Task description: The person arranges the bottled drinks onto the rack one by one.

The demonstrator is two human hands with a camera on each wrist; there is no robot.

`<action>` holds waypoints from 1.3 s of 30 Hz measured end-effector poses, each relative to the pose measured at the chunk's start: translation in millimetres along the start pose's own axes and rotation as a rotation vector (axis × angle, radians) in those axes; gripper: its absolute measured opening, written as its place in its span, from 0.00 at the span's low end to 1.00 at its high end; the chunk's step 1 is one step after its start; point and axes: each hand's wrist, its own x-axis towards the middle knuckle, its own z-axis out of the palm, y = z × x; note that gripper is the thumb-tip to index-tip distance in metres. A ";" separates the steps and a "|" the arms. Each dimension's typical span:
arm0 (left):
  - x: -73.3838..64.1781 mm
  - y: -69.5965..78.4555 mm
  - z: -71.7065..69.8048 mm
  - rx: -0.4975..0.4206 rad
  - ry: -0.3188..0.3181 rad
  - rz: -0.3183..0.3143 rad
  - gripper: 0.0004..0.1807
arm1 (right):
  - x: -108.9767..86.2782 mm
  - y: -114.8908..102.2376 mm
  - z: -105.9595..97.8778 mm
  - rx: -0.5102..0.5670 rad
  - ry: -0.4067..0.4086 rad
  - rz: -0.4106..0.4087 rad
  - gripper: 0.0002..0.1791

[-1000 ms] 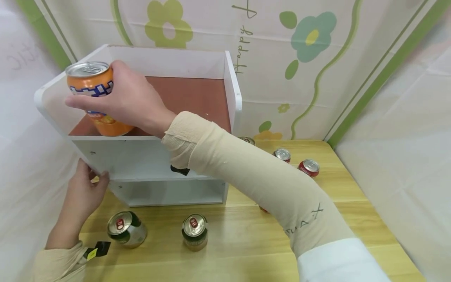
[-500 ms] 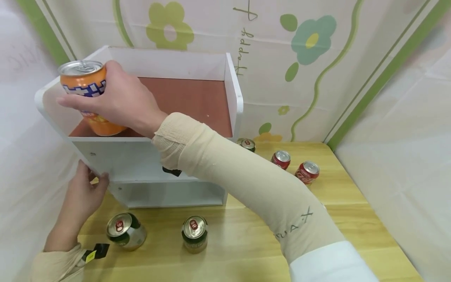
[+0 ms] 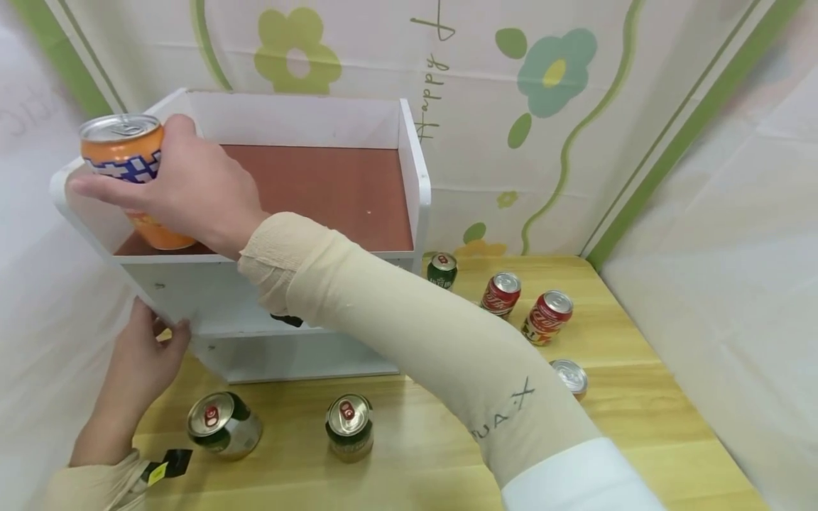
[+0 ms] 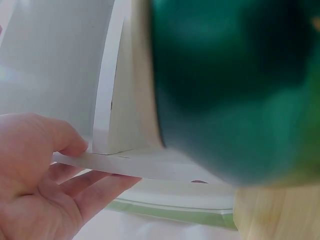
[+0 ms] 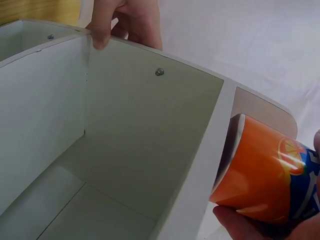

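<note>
My right hand (image 3: 204, 191) grips an orange soda can (image 3: 121, 150) from its right side, thumb across the front. The can is upright over the left end of the brown top surface of a white shelf unit (image 3: 319, 191). In the right wrist view, the base of the can (image 5: 265, 170) is close to the top board's front edge. Lower down, my left hand (image 3: 143, 362) pinches the edge of the unit's left side panel. The left wrist view shows the thumb inside that panel (image 4: 160, 167) and the fingers outside it.
Two green cans, one left (image 3: 224, 426) and one right (image 3: 349, 427), stand before the unit. Right of it are a green can (image 3: 442, 270), red cans (image 3: 501, 294) (image 3: 548, 317) and a silver-topped can (image 3: 571, 376) partly behind my right sleeve. Fabric walls surround the wooden table (image 3: 639, 419).
My right hand has carried the orange can leftward along the top of the unit. The left hand keeps its hold on the side panel. More cans show past my right sleeve.
</note>
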 end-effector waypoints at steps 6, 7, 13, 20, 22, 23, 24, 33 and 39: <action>1.6 -2.2 -0.5 0.032 -0.023 -0.037 0.32 | 2.3 -3.1 6.6 -0.026 0.027 0.001 0.38; 1.5 -2.2 0.2 0.031 -0.023 -0.037 0.32 | 2.2 -3.0 7.7 -0.028 0.030 0.004 0.38; 2.1 -0.8 0.8 0.026 -0.009 -0.016 0.32 | 4.3 -5.9 12.7 -0.054 0.051 0.011 0.39; 3.9 -3.6 -4.1 0.027 -0.004 -0.026 0.32 | 8.1 -12.9 15.7 -0.087 0.056 0.025 0.39; 2.8 -4.7 -4.3 0.025 0.000 -0.038 0.32 | 8.4 -13.6 16.9 -0.082 0.052 0.018 0.39; 2.3 -5.1 -4.6 0.026 0.003 -0.041 0.32 | 8.5 -13.8 17.4 -0.078 0.048 0.012 0.39; 2.0 -5.3 -5.0 0.029 0.006 -0.043 0.32 | 8.5 -14.3 17.7 -0.078 0.046 0.010 0.39; 4.1 -4.7 -9.3 0.038 0.011 -0.041 0.31 | 10.1 -17.7 16.4 -0.097 0.014 0.015 0.41; 0.5 -5.7 -8.8 0.030 0.009 -0.048 0.31 | 12.2 -14.5 15.8 -0.097 -0.057 0.000 0.46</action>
